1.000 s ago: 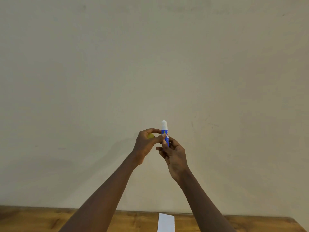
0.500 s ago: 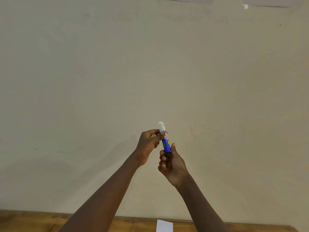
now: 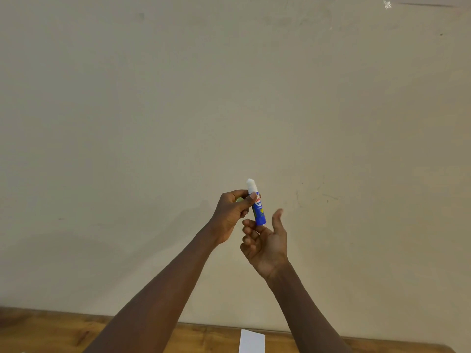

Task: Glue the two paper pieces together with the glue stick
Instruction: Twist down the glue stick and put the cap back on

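Note:
I hold a blue glue stick (image 3: pixel 259 210) up in front of the wall, nearly upright, its white glue end uncapped and pointing up. My left hand (image 3: pixel 229 215) pinches its upper part between thumb and fingers, and a yellow-green cap (image 3: pixel 239 199) peeks out of the same palm. Just below, my right hand (image 3: pixel 267 245) has its thumb spread away and its fingers loosely curled, with the fingertips right at the stick's base. One white paper piece (image 3: pixel 251 341) lies on the wooden table (image 3: pixel 51 332) at the bottom edge, cut off by the frame. No second paper piece shows.
A plain beige wall (image 3: pixel 229 98) fills most of the view behind my hands. Only a narrow strip of the table shows along the bottom.
My right hand has let go of the stick's lower body and opened, thumb swinging out to the right. The left hand now carries the stick. The view has tilted slightly upward.

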Tool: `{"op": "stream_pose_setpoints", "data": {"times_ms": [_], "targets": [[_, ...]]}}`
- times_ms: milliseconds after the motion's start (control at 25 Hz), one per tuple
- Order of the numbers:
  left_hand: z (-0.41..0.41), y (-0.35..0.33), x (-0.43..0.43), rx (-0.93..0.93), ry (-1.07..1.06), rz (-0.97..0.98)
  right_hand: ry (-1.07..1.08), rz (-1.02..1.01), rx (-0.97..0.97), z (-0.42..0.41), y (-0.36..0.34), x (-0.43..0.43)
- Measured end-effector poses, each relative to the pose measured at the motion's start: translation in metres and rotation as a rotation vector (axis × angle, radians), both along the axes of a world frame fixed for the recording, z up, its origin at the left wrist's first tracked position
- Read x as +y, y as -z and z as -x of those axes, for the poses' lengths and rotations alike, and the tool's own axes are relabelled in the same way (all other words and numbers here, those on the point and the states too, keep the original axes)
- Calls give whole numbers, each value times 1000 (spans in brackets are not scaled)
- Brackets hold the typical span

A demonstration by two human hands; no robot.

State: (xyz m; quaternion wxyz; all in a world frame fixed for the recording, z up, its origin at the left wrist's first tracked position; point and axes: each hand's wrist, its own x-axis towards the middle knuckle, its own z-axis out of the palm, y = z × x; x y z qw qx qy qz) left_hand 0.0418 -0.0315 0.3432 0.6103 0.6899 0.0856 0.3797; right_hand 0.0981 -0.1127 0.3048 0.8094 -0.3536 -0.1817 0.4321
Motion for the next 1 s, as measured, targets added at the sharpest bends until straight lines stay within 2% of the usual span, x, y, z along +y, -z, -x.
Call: {"op": "stream_pose_setpoints", "data": {"times_ms": [160,360,520,600,840,920,1000], "targets": [[1,-2,0,-5,23,-2,-31,-28,9,-3,-4,2],[-2,-6,1,-5,26,-17,130,-159,-72,-4,2,3],[-2,-3,6,12,42,28,45,-12,-23,-10,-4,-8],[-4,-1,5,27,54,28,88,-6,-1,-9,-6,-8],[-7,0,-3,36,61,35,238,-290,38,-6,1,-11],[-8,1,-2,34,40,53,193,-271,50,-6,-1,-14],[-9,0,-2,13,59,67,109,-95,45,-8,-5,-16]]}}
